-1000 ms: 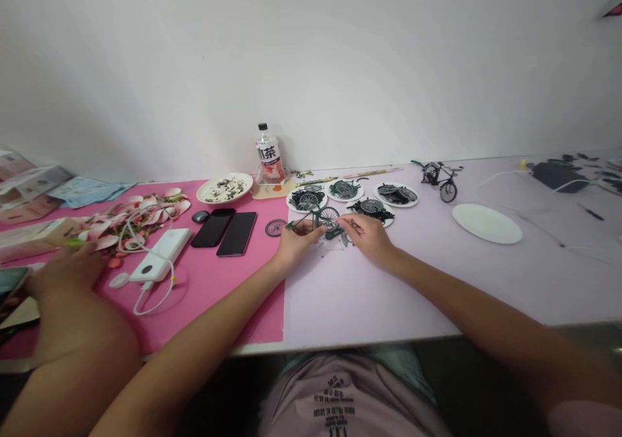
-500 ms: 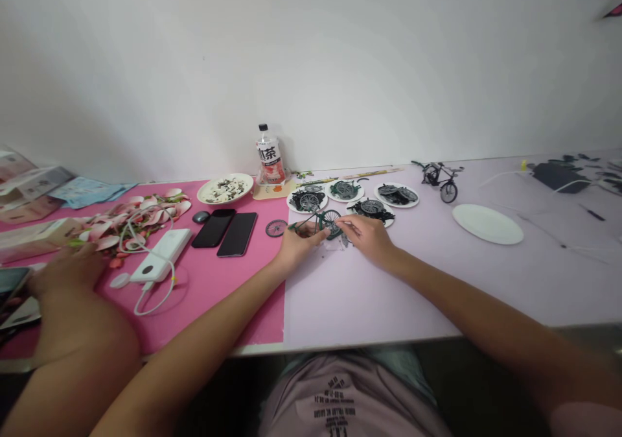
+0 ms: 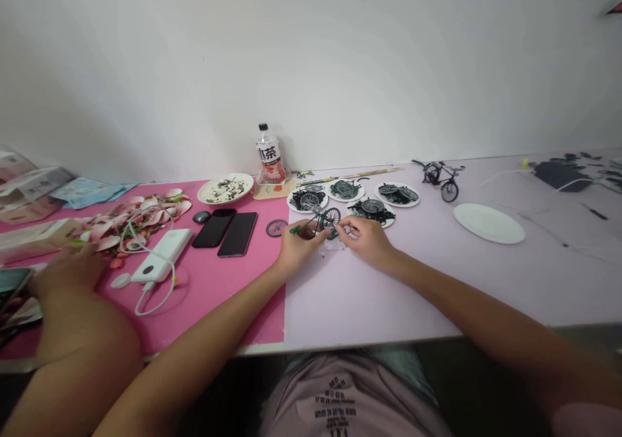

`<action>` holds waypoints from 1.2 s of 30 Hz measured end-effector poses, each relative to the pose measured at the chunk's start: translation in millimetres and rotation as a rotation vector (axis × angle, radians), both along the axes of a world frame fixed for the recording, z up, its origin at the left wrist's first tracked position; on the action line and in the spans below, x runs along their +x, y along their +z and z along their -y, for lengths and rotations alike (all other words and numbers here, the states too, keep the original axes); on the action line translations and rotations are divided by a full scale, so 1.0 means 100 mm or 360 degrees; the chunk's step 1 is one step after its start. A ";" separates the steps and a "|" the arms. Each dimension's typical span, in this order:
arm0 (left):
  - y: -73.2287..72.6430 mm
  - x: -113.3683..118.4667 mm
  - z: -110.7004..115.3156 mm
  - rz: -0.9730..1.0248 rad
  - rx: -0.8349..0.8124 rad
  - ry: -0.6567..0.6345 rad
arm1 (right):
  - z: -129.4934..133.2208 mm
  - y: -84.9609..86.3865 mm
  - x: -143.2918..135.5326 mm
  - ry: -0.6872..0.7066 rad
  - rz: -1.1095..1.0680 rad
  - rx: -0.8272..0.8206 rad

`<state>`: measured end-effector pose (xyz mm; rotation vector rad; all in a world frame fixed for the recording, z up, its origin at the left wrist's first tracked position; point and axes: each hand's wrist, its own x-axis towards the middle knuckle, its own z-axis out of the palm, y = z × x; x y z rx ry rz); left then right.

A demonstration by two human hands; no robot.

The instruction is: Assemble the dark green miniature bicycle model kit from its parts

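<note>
A small green and black model bicycle (image 3: pixel 329 219), one spoked wheel showing, is held just above the table. My left hand (image 3: pixel 302 242) grips its frame from the left, fingers closed. At the wheel's lower right side, my right hand (image 3: pixel 365 237) is pinched close to the bicycle; whatever lies between its fingertips is too small to make out. A loose spoked wheel (image 3: pixel 276 228) lies on the pink mat, left of my left hand. Just beyond my hands, a plate of dark bicycle parts (image 3: pixel 373 209) holds another wheel.
More part-filled plates (image 3: pixel 397 194) stand behind. A black model bicycle (image 3: pixel 441 179) stands near an empty white plate (image 3: pixel 488 223). Two phones (image 3: pixel 237 234), a power bank (image 3: pixel 162 255) and a drink bottle (image 3: pixel 270 157) are leftward. Another person's hand (image 3: pixel 72 270) rests at the far left.
My right hand has shifted slightly down along the wheel's right side, and its fingers are drawn in more. The bicycle has tilted a little in my left hand.
</note>
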<state>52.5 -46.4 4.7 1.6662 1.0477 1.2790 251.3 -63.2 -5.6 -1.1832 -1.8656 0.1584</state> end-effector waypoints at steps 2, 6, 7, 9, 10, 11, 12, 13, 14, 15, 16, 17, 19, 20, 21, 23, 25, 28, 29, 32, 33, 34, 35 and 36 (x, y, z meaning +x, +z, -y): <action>-0.01 -0.01 -0.01 -0.0005 0.0021 0.0002 | 0.00 0.00 0.01 0.0038 -0.0018 -0.0054; -0.03 -0.01 -0.02 -0.0008 0.0045 -0.0001 | 0.01 0.00 0.02 0.0051 -0.0046 -0.0086; -0.03 -0.01 -0.02 -0.0013 0.0052 0.0002 | 0.01 0.01 0.02 0.0053 -0.0049 -0.0084; -0.03 -0.02 -0.02 -0.0024 0.0065 0.0011 | 0.01 0.01 0.02 0.0068 -0.0052 -0.0087; -0.04 -0.02 -0.03 -0.0028 0.0070 0.0012 | 0.01 0.01 0.02 0.0077 -0.0054 -0.0092; -0.04 -0.02 -0.03 -0.0031 0.0073 0.0012 | 0.01 0.01 0.02 0.0083 -0.0059 -0.0097; -0.04 -0.02 -0.03 -0.0032 0.0072 0.0009 | 0.01 0.01 0.02 0.0086 -0.0065 -0.0103; -0.04 -0.02 -0.03 -0.0032 0.0067 0.0003 | 0.01 0.01 0.02 0.0088 -0.0073 -0.0108; -0.04 -0.02 -0.03 -0.0030 0.0060 -0.0004 | 0.01 0.01 0.02 0.0090 -0.0079 -0.0111; -0.04 -0.02 -0.02 -0.0028 0.0055 -0.0009 | 0.01 0.01 0.02 0.0090 -0.0086 -0.0114; -0.03 -0.02 -0.02 -0.0027 0.0054 -0.0013 | 0.01 0.01 0.02 0.0089 -0.0090 -0.0116; -0.02 -0.02 -0.01 -0.0029 0.0055 -0.0016 | 0.01 0.01 0.02 0.0086 -0.0095 -0.0115; -0.01 -0.02 0.00 -0.0034 0.0057 -0.0019 | 0.01 0.01 0.02 0.0086 -0.0110 -0.0107; 0.00 -0.01 0.00 -0.0036 0.0053 -0.0020 | 0.01 0.01 0.01 0.0089 -0.0120 -0.0099; 0.00 -0.01 0.01 -0.0036 0.0048 -0.0021 | 0.01 0.01 0.01 0.0091 -0.0128 -0.0091; 0.01 -0.01 0.02 -0.0033 0.0036 -0.0021 | 0.01 0.02 0.01 0.0090 -0.0133 -0.0082; 0.02 -0.01 0.02 -0.0031 0.0031 -0.0018 | 0.02 0.03 0.01 0.0078 -0.0123 -0.0092; 0.03 -0.01 0.02 -0.0026 0.0021 -0.0019 | 0.03 0.04 0.00 0.0070 -0.0138 -0.0115; 0.03 -0.01 0.02 -0.0026 0.0021 -0.0023 | 0.03 0.05 0.00 0.0072 -0.0151 -0.0118; 0.03 -0.01 0.03 -0.0040 0.0025 -0.0022 | 0.03 0.07 0.00 0.0076 -0.0176 -0.0111; 0.04 -0.01 0.03 -0.0048 0.0025 -0.0015 | 0.03 0.07 0.00 0.0071 -0.0172 -0.0109; 0.04 -0.01 0.03 -0.0054 0.0024 -0.0006 | 0.03 0.07 0.00 0.0064 -0.0163 -0.0108; 0.04 -0.01 0.03 -0.0055 0.0024 -0.0001 | 0.03 0.07 0.00 0.0061 -0.0154 -0.0111; 0.04 -0.01 0.03 -0.0054 0.0024 0.0001 | 0.03 0.07 0.00 0.0060 -0.0150 -0.0114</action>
